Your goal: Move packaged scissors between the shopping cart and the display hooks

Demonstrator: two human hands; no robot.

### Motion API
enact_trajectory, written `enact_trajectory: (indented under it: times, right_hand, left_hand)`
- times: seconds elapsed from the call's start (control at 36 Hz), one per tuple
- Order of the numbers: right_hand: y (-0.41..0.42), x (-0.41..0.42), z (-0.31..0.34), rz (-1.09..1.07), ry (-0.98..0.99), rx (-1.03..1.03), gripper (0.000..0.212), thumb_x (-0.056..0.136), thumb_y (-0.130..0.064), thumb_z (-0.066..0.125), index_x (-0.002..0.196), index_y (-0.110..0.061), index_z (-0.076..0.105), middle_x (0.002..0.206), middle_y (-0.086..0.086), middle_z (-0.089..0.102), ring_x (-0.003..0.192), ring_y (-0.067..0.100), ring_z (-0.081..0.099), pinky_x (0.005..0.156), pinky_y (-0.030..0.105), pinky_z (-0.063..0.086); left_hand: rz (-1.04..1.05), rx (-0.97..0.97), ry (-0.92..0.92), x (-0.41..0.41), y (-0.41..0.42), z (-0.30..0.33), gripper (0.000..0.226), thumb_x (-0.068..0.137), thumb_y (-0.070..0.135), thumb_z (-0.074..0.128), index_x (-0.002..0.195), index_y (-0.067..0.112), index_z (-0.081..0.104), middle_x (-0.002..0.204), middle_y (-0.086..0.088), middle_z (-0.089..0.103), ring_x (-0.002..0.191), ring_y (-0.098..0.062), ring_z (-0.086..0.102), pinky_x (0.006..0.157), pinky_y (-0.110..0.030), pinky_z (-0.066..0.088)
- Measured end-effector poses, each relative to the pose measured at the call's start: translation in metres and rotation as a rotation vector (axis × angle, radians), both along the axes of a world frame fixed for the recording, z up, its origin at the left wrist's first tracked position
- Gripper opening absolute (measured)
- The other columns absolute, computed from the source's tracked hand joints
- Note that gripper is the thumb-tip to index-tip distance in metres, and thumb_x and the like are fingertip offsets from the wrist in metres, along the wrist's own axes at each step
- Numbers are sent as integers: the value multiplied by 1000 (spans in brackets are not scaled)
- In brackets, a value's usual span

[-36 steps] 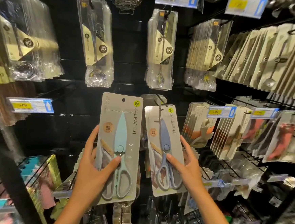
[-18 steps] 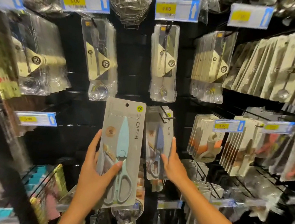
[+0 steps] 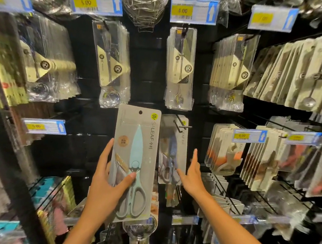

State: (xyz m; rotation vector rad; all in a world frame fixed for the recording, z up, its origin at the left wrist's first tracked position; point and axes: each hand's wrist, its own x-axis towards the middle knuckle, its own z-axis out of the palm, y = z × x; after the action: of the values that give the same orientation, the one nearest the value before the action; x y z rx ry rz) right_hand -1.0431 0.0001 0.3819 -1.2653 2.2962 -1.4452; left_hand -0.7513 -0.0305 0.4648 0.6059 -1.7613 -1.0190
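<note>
Packaged spoons (image 3: 180, 65) hang on upper hooks beneath blue-edged price tags (image 3: 193, 10); wire strainers (image 3: 146, 7) hang above.

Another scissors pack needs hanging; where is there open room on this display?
Bare black panel between the left price tag and the mint-green scissors pack in the left hand. Crowded right of the hung blue-handled scissors pack.

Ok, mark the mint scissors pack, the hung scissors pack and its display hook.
mint scissors pack (image 3: 134, 158): head view, blade cover.
hung scissors pack (image 3: 172, 151): head view, card middle.
display hook (image 3: 184, 126): head view, front tip.
</note>
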Motion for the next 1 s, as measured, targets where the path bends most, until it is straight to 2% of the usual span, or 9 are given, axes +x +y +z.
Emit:
enact_trajectory:
  times: [0.11, 0.22, 0.33, 0.5, 0.61, 0.67, 0.75, 0.86, 1.0]
  right_hand:
    - [26, 21, -5, 35, -66, -137, 90, 98, -40, 61, 148, -58, -11, 158, -2, 29, 144, 20, 36, 111, 40, 39]
    - [46, 55, 19, 231, -176, -271, 70, 99, -38, 58, 151, -55, 13, 142, -16, 50, 127, 0, 54, 111, 42, 46]
    - [64, 91, 50, 428, -209, -329, 69, 99, -36, 56, 157, -42, 18, 131, -10, 63, 117, 16, 66, 101, 41, 52]
    - [72, 108, 64, 408, -261, -335, 72, 100, -2, 56, 156, -34, 25, 110, 9, 71, 105, 20, 71, 95, 44, 58]
    - [74, 106, 55, 358, -263, -322, 68, 100, -3, 56, 154, -37, 31, 108, 7, 73, 98, 41, 69, 87, 62, 56]
    - [77, 104, 48, 349, -258, -323, 68, 101, -5, 56, 154, -40, 31, 107, 7, 73, 95, 51, 63, 84, 67, 53]
    - [84, 103, 41, 301, -244, -328, 67, 101, -6, 56, 153, -41, 32, 108, 6, 74, 94, 45, 67, 90, 62, 54]
    - [95, 95, 33, 224, -225, -315, 66, 101, -7, 56, 152, -42, 34, 106, 0, 75, 95, 22, 73, 88, 52, 59]
    - [107, 81, 30, 177, -211, -309, 64, 101, -10, 57, 152, -42, 33, 106, -2, 75, 101, 17, 72, 90, 44, 59]
  left_hand:
    - [-14, 11, 13, 1, 2, -1, 96, 75, 29, 81, 145, 62, 24, 150, 17, 46, 133, -16, 52, 105, -49, 49]
    - [-24, 7, 20, 0, 1, -5, 96, 77, 29, 82, 148, 58, 23, 151, 23, 42, 136, -10, 49, 106, -47, 49]
    - [-52, 9, 44, -6, 8, -10, 96, 76, 24, 81, 150, 49, 26, 137, 48, 39, 128, 14, 46, 91, -12, 52]
    - [-85, 48, 36, -11, 12, -22, 97, 76, 26, 83, 148, 54, 26, 152, 22, 41, 137, -10, 48, 103, -42, 52]
    - [-111, 21, 13, -14, 16, -25, 96, 77, 26, 82, 148, 55, 25, 146, 38, 38, 135, 5, 43, 93, -10, 49]
    - [-148, 31, -18, -15, 14, -28, 97, 78, 26, 82, 148, 58, 22, 146, 38, 37, 134, 6, 44, 94, -10, 49]
    - [-221, 69, -77, -17, 10, -35, 100, 81, 24, 81, 148, 61, 17, 151, 21, 42, 132, -7, 53, 102, -32, 53]
    - [-273, 72, -135, -26, 7, -44, 98, 83, 21, 79, 150, 58, 17, 140, 20, 55, 124, -3, 59, 95, -20, 53]
    - [-324, 92, -169, -48, 7, -50, 98, 85, 21, 78, 148, 63, 15, 147, 14, 51, 123, -6, 61, 95, -29, 56]
